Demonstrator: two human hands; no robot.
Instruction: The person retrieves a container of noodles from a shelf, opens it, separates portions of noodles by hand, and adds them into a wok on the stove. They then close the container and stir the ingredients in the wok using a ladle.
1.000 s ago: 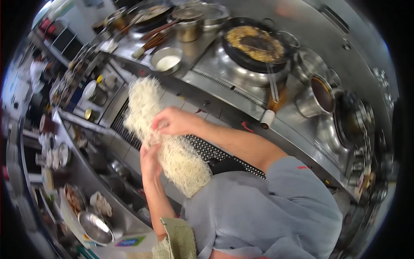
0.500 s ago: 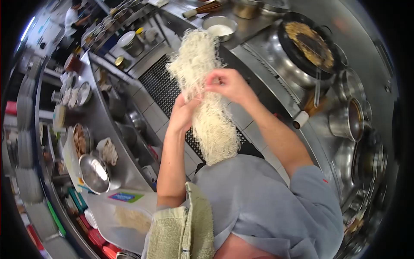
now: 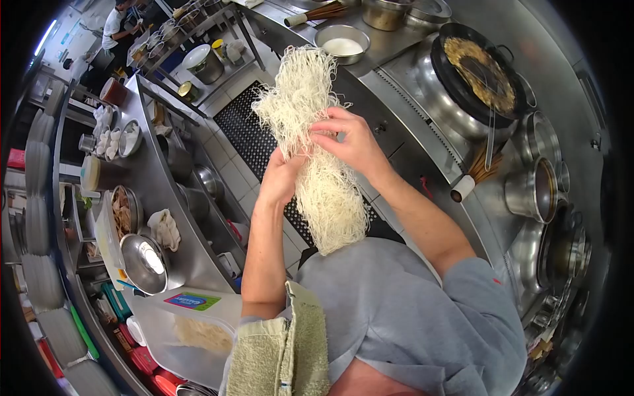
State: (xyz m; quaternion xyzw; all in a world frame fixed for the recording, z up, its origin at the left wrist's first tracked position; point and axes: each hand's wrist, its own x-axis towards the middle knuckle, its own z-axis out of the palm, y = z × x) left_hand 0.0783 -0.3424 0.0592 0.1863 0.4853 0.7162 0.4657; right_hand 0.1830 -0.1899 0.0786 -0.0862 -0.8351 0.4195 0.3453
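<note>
A long bundle of pale thin noodles (image 3: 330, 198) hangs in front of my body, above the floor between two counters. My left hand (image 3: 282, 175) grips it at its narrow middle, the fingers partly hidden behind the strands. At the same height on the other side, my right hand (image 3: 347, 137) has bent fingers and thumb against the noodles, apparently pinching some strands. The upper part spreads loosely; the lower end reaches my grey shirt (image 3: 403, 303).
A wok (image 3: 479, 76) with browned food and a ladle sits on the right stove. Nearby are a bowl of white liquid (image 3: 342, 45) and a brush (image 3: 470, 181). The left counter holds a metal bowl (image 3: 144, 264). A co-worker (image 3: 115, 30) stands far off.
The view has turned, so noodles and hands appear farther right and more upright. Over the last half second my right hand's fingers have come closer onto the strands.
</note>
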